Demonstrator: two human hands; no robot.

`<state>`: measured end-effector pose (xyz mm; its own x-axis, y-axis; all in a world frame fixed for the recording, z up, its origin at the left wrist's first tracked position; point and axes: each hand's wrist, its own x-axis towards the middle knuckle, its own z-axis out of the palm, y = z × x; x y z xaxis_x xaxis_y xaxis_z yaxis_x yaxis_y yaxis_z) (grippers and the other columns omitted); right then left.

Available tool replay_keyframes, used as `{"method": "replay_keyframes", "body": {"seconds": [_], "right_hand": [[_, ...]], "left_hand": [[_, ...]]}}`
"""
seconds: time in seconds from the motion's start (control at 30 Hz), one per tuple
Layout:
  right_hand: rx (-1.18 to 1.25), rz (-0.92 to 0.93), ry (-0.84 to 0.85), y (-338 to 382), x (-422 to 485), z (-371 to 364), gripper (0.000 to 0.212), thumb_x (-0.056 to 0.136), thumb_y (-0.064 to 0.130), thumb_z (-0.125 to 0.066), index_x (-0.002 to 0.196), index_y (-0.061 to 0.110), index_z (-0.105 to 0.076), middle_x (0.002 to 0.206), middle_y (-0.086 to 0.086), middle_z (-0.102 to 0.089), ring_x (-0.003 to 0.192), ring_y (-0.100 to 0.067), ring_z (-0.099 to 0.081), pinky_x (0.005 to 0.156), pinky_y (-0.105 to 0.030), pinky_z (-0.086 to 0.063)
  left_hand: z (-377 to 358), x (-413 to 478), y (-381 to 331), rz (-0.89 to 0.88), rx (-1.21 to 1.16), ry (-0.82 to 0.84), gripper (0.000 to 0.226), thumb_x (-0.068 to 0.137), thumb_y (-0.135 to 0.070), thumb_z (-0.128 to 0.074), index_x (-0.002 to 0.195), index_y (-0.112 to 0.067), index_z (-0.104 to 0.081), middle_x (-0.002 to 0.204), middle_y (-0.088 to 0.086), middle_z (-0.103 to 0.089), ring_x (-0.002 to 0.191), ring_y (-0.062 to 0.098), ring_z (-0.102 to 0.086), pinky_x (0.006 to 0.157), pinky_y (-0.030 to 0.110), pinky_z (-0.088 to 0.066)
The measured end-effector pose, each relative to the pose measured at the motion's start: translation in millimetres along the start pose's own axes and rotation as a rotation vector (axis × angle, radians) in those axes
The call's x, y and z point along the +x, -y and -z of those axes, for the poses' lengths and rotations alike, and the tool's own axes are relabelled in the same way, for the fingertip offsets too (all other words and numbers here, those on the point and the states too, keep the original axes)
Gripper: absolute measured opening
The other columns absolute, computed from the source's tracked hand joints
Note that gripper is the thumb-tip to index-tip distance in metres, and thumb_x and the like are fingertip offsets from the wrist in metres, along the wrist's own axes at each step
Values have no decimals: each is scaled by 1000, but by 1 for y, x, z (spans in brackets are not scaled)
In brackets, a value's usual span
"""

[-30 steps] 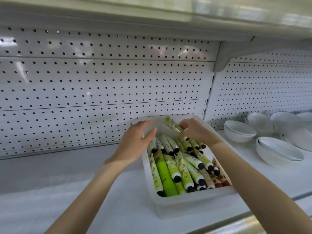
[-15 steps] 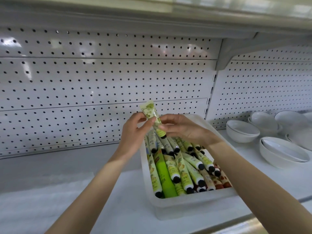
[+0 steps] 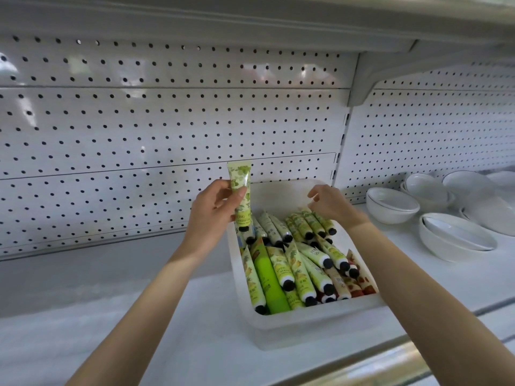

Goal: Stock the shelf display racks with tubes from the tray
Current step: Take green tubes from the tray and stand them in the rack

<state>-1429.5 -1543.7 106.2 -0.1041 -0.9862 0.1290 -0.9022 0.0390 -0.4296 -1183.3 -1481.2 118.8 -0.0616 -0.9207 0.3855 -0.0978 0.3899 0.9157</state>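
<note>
A translucent white tray stands on the shelf and holds several green-and-cream tubes with black caps, lying in rows. My left hand grips one pale green leaf-print tube upright, cap down, just left of the tray's back corner. My right hand hovers over the far row of tubes with fingers loosely curled and nothing in it. No display rack is in view.
A white pegboard wall backs the shelf, with an upper shelf overhead. Stacked white bowls and plates sit on the right. The white shelf surface stretches left of the tray.
The tube passed from my right hand to my left and now stands upright. My right hand let go and moved right, back over the tray.
</note>
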Motion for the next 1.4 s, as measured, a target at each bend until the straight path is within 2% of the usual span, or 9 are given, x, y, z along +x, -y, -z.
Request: {"method": "replay_keyframes", "body": {"seconds": [0.2, 0.3, 0.47, 0.63, 0.83, 0.93, 1.03, 1.23, 1.4], "right_hand": [[-80, -167, 149, 3, -7, -1, 37, 91, 3, -39, 128, -2, -44, 122, -20, -55, 100, -29, -56, 72, -34, -49], [-61, -181, 130, 4, -7, 1, 39, 90, 3, -43, 129, -3, -43, 128, -21, -51, 114, -32, -53, 91, -40, -49], [7, -254, 299, 4, -7, -4, 36, 86, -1, -51, 121, -4, -50, 106, -14, -57, 83, -23, -56, 72, -29, -53], [81, -261, 354, 3, -10, -2, 38, 85, -5, -53, 123, -1, -50, 110, -10, -50, 97, -24, -54, 75, -29, -54], [140, -230, 398, 0, -12, 2, 36, 88, 6, -55, 121, -8, -54, 90, -10, -51, 78, -16, -53, 53, -19, -51], [215, -217, 406, 1, -13, 3, 36, 87, 7, -57, 121, -5, -54, 85, -11, -52, 80, -19, -53, 64, -25, -56], [281, -153, 384, 8, -15, 3, 42, 88, 12, -61, 127, 2, -51, 116, -14, -57, 98, -23, -54, 82, -31, -52], [672, -40, 372, 33, -21, 16, 39, 83, 12, -68, 121, 9, -55, 108, -6, -65, 89, -15, -64, 67, -23, -51], [892, 64, 356, 69, -38, 39, 19, 83, 13, -69, 99, 16, -61, 108, -10, -68, 93, -23, -66, 83, -34, -51]], "left_hand": [[4, -2, 3, 28, -6, 1, 7, 88, -26, -59, 91, -19, -59, 98, 4, -68, 92, 18, -66, 80, 44, -56], [5, -3, 4, 31, -8, -2, 7, 89, -24, -59, 91, -17, -59, 97, 4, -68, 91, 17, -66, 79, 41, -57], [7, -4, 3, 29, -9, -4, 5, 89, -23, -59, 89, -19, -59, 94, 1, -67, 87, 12, -66, 75, 35, -58], [9, -5, 2, 28, -12, 0, 5, 89, -23, -59, 89, -17, -59, 97, 5, -67, 88, 13, -65, 74, 34, -58], [12, -7, -1, 50, -32, -5, 10, 89, -22, -59, 92, -12, -60, 97, 9, -67, 90, 18, -65, 76, 42, -58], [14, -7, -3, 67, -52, -8, 11, 89, -22, -58, 93, -12, -61, 99, 9, -68, 91, 20, -66, 78, 44, -57], [17, -9, -7, 78, -79, -15, 11, 90, -21, -57, 95, -13, -62, 101, 11, -69, 90, 18, -66, 77, 42, -58], [31, -14, -21, 80, -159, -34, 12, 91, -19, -56, 99, -13, -62, 94, 7, -67, 78, 9, -67, 61, 24, -56], [53, -20, -31, 71, -175, -26, 19, 90, -22, -57, 105, -12, -62, 103, 10, -69, 93, 21, -67, 70, 34, -59]]}}
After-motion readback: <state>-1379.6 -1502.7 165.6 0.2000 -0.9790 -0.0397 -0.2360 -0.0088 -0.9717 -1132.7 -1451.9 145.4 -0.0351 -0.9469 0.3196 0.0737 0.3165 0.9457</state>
